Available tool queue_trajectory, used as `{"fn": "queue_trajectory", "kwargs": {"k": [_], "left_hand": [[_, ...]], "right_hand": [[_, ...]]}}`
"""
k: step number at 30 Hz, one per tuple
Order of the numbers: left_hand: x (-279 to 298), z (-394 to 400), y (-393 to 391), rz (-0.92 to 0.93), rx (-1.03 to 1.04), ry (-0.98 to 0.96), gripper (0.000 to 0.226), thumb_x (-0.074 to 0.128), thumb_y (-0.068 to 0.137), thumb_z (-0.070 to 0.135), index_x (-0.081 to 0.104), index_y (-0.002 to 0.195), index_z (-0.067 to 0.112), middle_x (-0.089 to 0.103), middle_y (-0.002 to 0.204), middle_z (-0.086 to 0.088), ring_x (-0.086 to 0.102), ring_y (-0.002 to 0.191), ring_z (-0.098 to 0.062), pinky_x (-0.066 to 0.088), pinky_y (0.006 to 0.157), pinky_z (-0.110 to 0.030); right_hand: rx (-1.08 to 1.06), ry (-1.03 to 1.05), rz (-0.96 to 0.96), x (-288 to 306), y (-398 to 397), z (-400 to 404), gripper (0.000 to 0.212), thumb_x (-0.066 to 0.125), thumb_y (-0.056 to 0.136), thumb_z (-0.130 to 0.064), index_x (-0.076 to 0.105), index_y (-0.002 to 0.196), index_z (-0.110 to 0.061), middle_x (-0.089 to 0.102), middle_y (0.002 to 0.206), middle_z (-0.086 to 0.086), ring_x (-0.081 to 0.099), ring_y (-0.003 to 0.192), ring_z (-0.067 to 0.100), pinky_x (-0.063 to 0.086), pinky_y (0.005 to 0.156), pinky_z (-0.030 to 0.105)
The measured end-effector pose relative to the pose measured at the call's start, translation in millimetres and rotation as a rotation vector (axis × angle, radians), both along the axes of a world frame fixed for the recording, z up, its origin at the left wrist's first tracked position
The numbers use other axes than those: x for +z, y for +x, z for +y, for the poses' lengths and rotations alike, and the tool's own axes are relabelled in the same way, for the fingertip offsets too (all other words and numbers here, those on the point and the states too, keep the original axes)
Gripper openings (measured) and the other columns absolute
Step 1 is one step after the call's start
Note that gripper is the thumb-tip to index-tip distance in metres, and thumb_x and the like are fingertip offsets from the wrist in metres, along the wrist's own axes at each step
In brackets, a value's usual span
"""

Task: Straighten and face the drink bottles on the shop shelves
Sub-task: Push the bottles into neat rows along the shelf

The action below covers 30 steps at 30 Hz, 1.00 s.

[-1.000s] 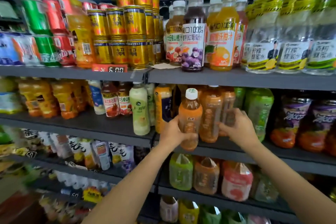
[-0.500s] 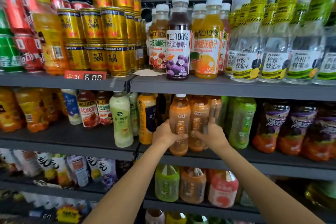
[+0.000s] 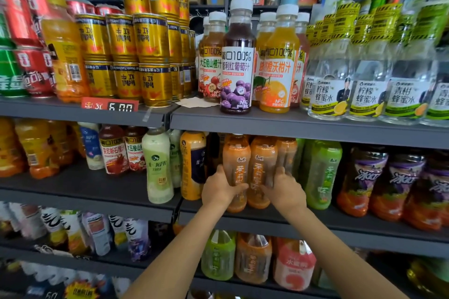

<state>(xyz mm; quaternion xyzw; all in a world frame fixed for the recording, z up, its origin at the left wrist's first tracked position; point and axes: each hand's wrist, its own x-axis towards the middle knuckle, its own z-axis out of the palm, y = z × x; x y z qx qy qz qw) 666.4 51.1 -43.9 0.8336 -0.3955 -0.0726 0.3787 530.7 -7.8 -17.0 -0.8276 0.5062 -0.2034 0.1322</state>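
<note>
Left hand [image 3: 220, 190] grip wrapped round front orange plastic tea bottle [image 3: 236, 167], upright at the front edge of the grey metal middle shelf [image 3: 315, 222]. Right hand [image 3: 284, 190] grip curled round the neighbouring orange tea bottle [image 3: 263, 170], touching the first.

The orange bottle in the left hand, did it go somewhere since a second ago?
Yes. The left hand pushed the orange plastic tea bottle back from the shelf's front, in line beside the second orange bottle. The right hand shifted onto that second bottle. Both hands keep gripping.
</note>
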Motion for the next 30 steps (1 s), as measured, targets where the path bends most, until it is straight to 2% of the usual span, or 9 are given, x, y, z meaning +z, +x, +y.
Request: {"fn": "queue_trajectory", "kwargs": {"k": [4,8,10,14,16,19,24,28,30], "left_hand": [[-4.5,9.0,-17.3,-0.033,0.057,-0.118,0.068,0.072,0.078,0.038,0.036,0.13,0.013,0.053,0.126,-0.007,0.051,0.118,-0.026,0.048,0.092,-0.04],[-3.9,47.9,-41.5,-0.33,0.017,-0.501,0.037,0.061,0.084,0.023,0.05,0.117,0.011,0.051,0.11,-0.002,0.051,0.104,-0.02,0.048,0.086,-0.038],[15.3,56.3,-43.9,-0.458,-0.018,-0.639,0.028,0.049,0.083,0.024,0.052,0.108,0.012,0.052,0.102,-0.001,0.051,0.096,-0.016,0.046,0.081,-0.034],[93.7,54.8,-44.1,-0.577,-0.003,-0.787,0.03,0.053,0.081,0.016,0.048,0.111,0.013,0.045,0.103,0.004,0.043,0.097,-0.01,0.032,0.085,-0.021],[130.7,50.2,-40.0,-0.53,0.048,-0.738,0.04,0.063,0.082,0.015,0.047,0.118,0.009,0.048,0.111,-0.003,0.044,0.106,-0.016,0.035,0.091,-0.026],[172.6,36.0,-24.6,-0.345,0.127,-0.644,0.06,0.069,0.081,0.03,0.04,0.128,0.007,0.048,0.126,-0.008,0.042,0.118,-0.023,0.037,0.099,-0.035],[201.1,-3.2,3.1,-0.036,0.068,-0.343,0.08,0.072,0.069,0.057,0.037,0.125,0.011,0.056,0.123,-0.006,0.055,0.111,-0.029,0.045,0.096,-0.047],[200.6,-10.8,14.2,0.013,-0.042,-0.355,0.055,0.076,0.059,0.059,0.051,0.094,0.025,0.063,0.102,0.004,0.064,0.095,-0.024,0.048,0.091,-0.047],[200.1,-5.2,26.8,0.053,-0.065,-0.376,0.056,0.076,0.048,0.063,0.051,0.085,0.028,0.066,0.096,0.003,0.069,0.082,-0.023,0.05,0.088,-0.051]], "right_hand": [[0.105,-0.113,-0.057,20.4,-20.6,11.1,0.025,0.056,0.091,-0.026,0.055,0.11,-0.01,0.065,0.102,0.008,0.065,0.091,0.028,0.051,0.071,0.034],[0.387,-0.122,-0.283,61.8,-42.3,28.7,0.005,0.06,0.089,-0.019,0.064,0.088,-0.016,0.067,0.078,-0.003,0.064,0.064,0.01,0.054,0.064,0.027],[0.449,-0.145,-0.441,90.3,-44.6,36.3,0.011,0.06,0.089,-0.017,0.063,0.079,-0.012,0.068,0.068,-0.001,0.063,0.051,0.01,0.053,0.055,0.023],[0.466,-0.338,-0.606,140.4,-22.7,32.5,0.005,0.063,0.086,-0.017,0.063,0.081,-0.016,0.066,0.076,-0.002,0.064,0.067,0.012,0.048,0.065,0.024],[0.393,-0.382,-0.559,155.2,-7.6,21.4,0.023,0.065,0.085,-0.021,0.061,0.103,-0.007,0.061,0.104,0.008,0.059,0.093,0.02,0.04,0.076,0.024],[0.225,-0.302,-0.457,167.4,9.6,-2.3,0.065,0.067,0.083,-0.027,0.035,0.13,0.004,0.036,0.134,0.022,0.036,0.125,0.033,0.027,0.099,0.031],[0.09,-0.151,-0.43,184.5,22.3,-30.4,0.08,0.071,0.081,-0.036,0.027,0.133,0.005,0.04,0.135,0.023,0.041,0.125,0.038,0.037,0.099,0.043],[0.067,-0.135,-0.45,187.8,24.2,-35.1,0.075,0.073,0.079,-0.033,0.029,0.129,0.003,0.05,0.127,0.02,0.051,0.116,0.035,0.043,0.087,0.039],[0.061,-0.139,-0.446,187.4,25.8,-35.3,0.073,0.072,0.081,-0.03,0.029,0.129,0.004,0.055,0.121,0.019,0.055,0.111,0.034,0.044,0.082,0.038]]}}
